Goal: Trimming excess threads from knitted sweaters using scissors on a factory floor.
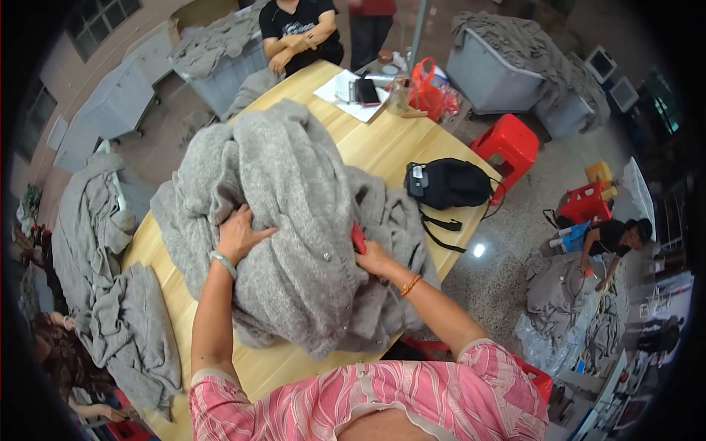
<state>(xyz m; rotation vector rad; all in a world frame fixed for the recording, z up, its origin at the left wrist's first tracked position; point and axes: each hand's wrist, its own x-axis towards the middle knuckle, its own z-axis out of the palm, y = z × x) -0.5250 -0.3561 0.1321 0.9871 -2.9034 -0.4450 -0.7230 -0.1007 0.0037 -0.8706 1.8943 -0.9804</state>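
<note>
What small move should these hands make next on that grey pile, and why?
Perhaps the left hand could smooth the grey knit pile a little toward the right hand. The pile is bunched in deep folds, the left hand lies spread on it, and the right hand grips a small red object at its other side.

Red object (358, 239) — partly hidden, kind unclear, black-shirted person (300, 28) — cut off at top

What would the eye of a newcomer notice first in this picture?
Probably the big heap of grey cloth on the table, with the left hand on it and a red object in the right hand. Next, perhaps, the black bag to its right and the red stool beyond the table's edge.
</note>
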